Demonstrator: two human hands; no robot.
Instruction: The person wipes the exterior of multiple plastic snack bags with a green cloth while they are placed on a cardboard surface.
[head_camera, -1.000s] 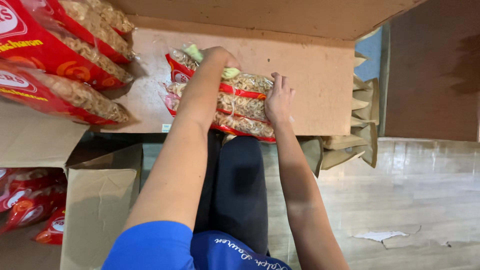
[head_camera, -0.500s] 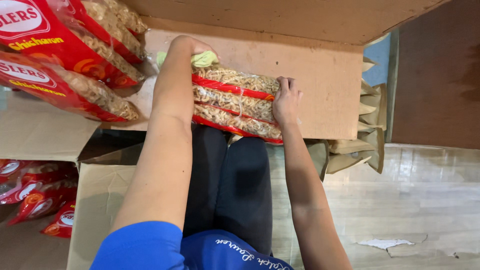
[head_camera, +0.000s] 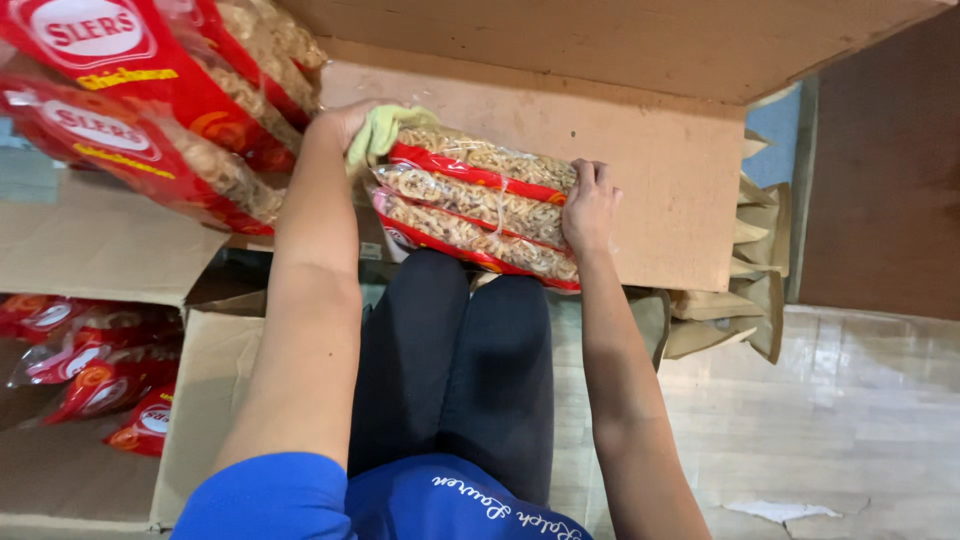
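Between the two hands sits a stack of three clear-and-red plastic packets of dry noodles (head_camera: 480, 205), and it is pressed from both ends. Left hand (head_camera: 345, 125) is up at the far-left end of the stack, with a pale green cloth (head_camera: 385, 130) bunched against it; the fingers are hidden behind cloth and packets, so the exact grip cannot be told. Right hand (head_camera: 590, 205) lies flat on the right end, fingers spread over the top packet's edge, palm pushing in. So the hands stand apart, clamped on the stack from either side.

That stack rests against a large brown cardboard box (head_camera: 670, 190), whose upper flap runs across the top of the view. Both bare forearms reach up from a blue shirt (head_camera: 300, 500), and dark trousers (head_camera: 455, 370) fill the gap between them, right under the packets.

Out to the upper left, more red noodle packets (head_camera: 130, 110) lie piled at a slant on a cardboard flap. Lower left, an open brown carton (head_camera: 215, 400) holds further red packets (head_camera: 80, 360). To the right of the big box, folded brown paper bags (head_camera: 745, 300) stand in a row, and pale floor tiles (head_camera: 830, 420) spread beyond them.
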